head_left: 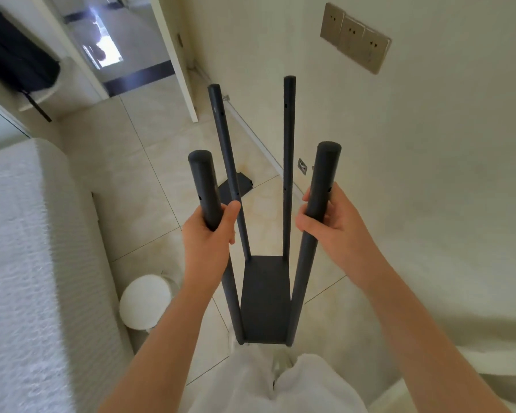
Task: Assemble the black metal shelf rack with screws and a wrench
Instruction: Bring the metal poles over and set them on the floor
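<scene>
The black metal rack stands upright on the tiled floor in front of me. Four black posts rise from one black bottom shelf (265, 296). My left hand (207, 236) grips the near left post (204, 186) below its capped top. My right hand (329, 223) grips the near right post (323, 174) at about the same height. The two far posts (288, 138) stand free and lean slightly outward, with small screw holes along them. A second black shelf panel (243, 183) lies flat on the floor behind the rack. No screws or wrench are in view.
A white bed (21, 263) fills the left side. A round white bin (145, 301) sits beside it on the floor. The cream wall with a socket plate (355, 37) runs close on the right. An open doorway (111, 46) lies ahead on the left.
</scene>
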`<state>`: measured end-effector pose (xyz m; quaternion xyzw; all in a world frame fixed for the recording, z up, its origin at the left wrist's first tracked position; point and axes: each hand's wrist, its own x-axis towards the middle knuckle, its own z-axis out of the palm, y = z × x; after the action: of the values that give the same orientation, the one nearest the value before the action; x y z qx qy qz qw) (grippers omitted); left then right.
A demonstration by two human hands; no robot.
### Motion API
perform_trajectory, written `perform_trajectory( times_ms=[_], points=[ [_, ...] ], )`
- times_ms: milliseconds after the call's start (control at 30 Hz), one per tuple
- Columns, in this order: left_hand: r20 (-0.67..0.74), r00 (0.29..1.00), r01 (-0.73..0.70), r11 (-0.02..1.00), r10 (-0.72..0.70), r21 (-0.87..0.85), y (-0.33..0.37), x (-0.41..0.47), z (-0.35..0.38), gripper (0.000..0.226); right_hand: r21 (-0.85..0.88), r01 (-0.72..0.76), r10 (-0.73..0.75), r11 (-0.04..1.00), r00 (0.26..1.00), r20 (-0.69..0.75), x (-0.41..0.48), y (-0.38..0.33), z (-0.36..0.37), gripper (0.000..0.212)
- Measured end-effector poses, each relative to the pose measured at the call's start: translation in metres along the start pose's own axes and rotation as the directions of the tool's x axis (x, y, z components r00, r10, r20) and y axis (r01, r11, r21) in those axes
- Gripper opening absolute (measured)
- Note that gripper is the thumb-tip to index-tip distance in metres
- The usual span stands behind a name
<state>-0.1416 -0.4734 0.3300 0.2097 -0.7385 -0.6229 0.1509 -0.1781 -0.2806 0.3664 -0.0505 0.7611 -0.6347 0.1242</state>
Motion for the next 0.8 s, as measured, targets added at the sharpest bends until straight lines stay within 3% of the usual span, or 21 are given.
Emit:
perform_trajectory(
  times_ms=[300, 433, 600, 800],
  points=[
    [0.287, 0.958, -0.013, 0.995, -0.016, 0.099, -0.011, 0.151, 0.018, 0.01, -0.005, -0.047, 0.047, 0.999, 0.998, -0.036, 0.146, 0.006, 0.016, 0.024],
    [0.396, 0.917, 0.011, 0.996, -0.045, 0.088, -0.004, 0.222, 0.023, 0.007, -0.073, -0.028, 0.024, 0.997, 0.998, -0.054, 0.213, -0.003, 0.016, 0.025],
    [0.517, 0.85, 0.003, 0.984, -0.096, 0.178, 0.004, 0.313, 0.038, 0.02, -0.142, -0.058, 0.046, 0.988, 0.995, -0.088, 0.288, -0.012, 0.015, 0.026],
    [0.592, 0.784, 0.041, 0.966, -0.188, 0.254, 0.003, 0.392, 0.067, 0.008, -0.185, -0.12, 0.094, 0.975, 0.985, -0.143, 0.362, -0.004, 0.01, 0.024]
  ],
)
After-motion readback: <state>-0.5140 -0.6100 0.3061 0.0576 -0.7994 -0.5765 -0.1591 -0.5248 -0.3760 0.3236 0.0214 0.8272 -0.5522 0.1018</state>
